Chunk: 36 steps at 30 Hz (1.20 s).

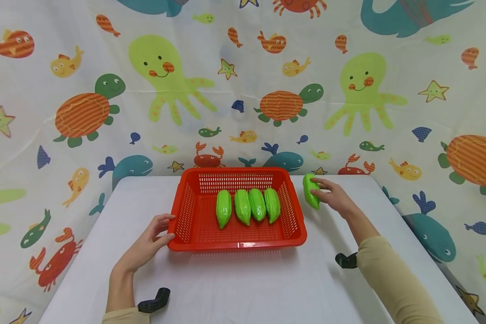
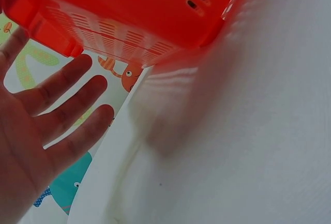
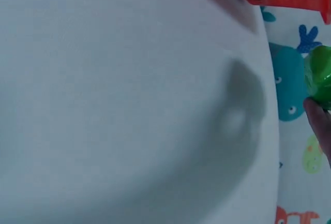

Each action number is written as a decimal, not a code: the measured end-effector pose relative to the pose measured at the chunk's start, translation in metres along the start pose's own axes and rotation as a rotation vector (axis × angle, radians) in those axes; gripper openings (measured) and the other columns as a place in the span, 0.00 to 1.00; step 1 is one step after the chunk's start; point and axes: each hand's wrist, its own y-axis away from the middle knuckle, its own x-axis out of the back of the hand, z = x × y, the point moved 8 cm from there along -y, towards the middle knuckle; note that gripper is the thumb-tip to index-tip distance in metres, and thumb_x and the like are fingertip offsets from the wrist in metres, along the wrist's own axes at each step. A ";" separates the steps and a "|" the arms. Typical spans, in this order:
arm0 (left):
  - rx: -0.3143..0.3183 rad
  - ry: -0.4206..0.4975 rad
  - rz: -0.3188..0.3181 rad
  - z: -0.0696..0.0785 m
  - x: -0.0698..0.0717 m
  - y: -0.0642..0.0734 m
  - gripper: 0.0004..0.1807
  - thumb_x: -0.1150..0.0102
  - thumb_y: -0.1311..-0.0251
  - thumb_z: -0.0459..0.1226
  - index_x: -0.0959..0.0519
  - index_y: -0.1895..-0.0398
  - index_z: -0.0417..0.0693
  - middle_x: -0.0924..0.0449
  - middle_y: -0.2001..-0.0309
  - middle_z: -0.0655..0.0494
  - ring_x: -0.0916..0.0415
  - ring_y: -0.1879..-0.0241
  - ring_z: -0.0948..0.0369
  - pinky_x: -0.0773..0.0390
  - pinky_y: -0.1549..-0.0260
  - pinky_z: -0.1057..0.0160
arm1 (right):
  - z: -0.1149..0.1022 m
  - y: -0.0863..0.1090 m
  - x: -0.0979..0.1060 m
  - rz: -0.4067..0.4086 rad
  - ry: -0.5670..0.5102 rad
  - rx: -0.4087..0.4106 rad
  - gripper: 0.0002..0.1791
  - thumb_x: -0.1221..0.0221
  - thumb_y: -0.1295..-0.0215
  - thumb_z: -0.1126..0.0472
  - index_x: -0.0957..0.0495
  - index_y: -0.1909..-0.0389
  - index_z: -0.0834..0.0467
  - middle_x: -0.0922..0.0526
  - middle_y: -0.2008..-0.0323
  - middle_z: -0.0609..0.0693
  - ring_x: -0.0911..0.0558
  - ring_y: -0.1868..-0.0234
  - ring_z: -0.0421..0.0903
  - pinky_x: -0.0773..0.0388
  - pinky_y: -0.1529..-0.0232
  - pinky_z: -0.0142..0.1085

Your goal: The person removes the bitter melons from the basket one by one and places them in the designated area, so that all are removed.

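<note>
A red plastic basket (image 1: 236,243) stands on the white table, and several green ridged gourds (image 1: 223,209) lie lengthwise inside it, most of them grouped toward its right half. My left hand (image 1: 147,240) is at the basket's left side, thumb and fingertips against the rim; in the left wrist view its fingers (image 2: 67,115) are spread and nearly straight below the rim. To the right of the basket, my right hand (image 1: 336,198) grips another green gourd (image 1: 309,189) between thumb and fingers. That gourd (image 3: 319,74) is upright in the head view, held over the table's back right part.
The white table (image 1: 235,288) carries the basket near its back edge. Behind and around it hangs a curtain (image 1: 243,58) printed with sea animals. Shadows of the right hand and arm fall on the tabletop. A black wrist strap (image 1: 154,301) is on the left wrist.
</note>
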 end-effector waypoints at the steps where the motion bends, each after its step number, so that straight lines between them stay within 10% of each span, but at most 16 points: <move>1: -0.001 0.000 -0.001 0.000 0.000 0.000 0.33 0.40 0.36 0.43 0.42 0.31 0.53 0.41 0.32 0.46 0.43 0.33 0.44 0.25 0.46 0.42 | 0.003 0.000 -0.001 -0.008 0.009 -0.004 0.36 0.42 0.32 0.44 0.39 0.27 0.49 0.41 0.30 0.66 0.39 0.33 0.65 0.33 0.38 0.60; 36: 0.012 0.004 -0.001 -0.004 0.001 -0.001 0.33 0.41 0.35 0.43 0.43 0.30 0.55 0.41 0.31 0.44 0.43 0.33 0.43 0.25 0.47 0.40 | 0.034 -0.001 -0.030 -0.103 0.037 -0.041 0.32 0.41 0.31 0.50 0.36 0.28 0.51 0.40 0.30 0.65 0.39 0.33 0.65 0.30 0.39 0.57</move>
